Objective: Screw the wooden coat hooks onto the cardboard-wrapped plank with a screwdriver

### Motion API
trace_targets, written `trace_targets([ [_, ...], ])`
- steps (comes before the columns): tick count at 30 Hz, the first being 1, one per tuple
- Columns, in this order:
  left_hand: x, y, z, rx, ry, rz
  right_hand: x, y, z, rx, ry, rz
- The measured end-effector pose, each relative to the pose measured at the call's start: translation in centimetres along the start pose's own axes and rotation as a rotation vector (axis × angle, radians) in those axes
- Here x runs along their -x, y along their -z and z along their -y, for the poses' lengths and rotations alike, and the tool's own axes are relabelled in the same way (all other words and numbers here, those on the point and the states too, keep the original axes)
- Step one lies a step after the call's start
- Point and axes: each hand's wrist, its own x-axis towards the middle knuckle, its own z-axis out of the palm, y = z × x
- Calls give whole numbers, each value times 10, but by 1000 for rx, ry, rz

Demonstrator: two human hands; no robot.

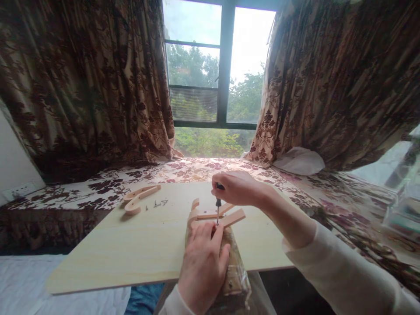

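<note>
My right hand (238, 187) is closed around the dark handle of a screwdriver (218, 210), held upright with its shaft pointing down. The tip meets a pale curved wooden piece (234, 218) beside my left fingertips. My left hand (203, 258) presses on that wooden piece, its fingers over the near side and its thumb lower down. Under the wood and the hand lies a long brownish block (234, 269) that looks wrapped in clear plastic. Another curved wooden part (196, 204) shows just behind. Any screw under the tip is too small to make out.
The work lies on a pale wooden board (131, 245). On its left rest curved wooden pieces (141, 194) and several small screws (157, 204). Behind the board are a floral-covered ledge (197, 168), patterned curtains (131, 87) and a window (225, 100). A white bag (298, 161) sits at right.
</note>
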Motion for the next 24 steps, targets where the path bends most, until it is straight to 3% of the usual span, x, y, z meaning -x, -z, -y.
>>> trace_targets([
  [12,0,-1,3,-20,-40,-8,-2,-6,1,46,-68,37],
  [19,1,-3,3,-20,-37,-25,1,-5,0,4,15,25],
  [24,0,-4,4,-18,-43,-35,-1,-8,-1,13,-24,33],
])
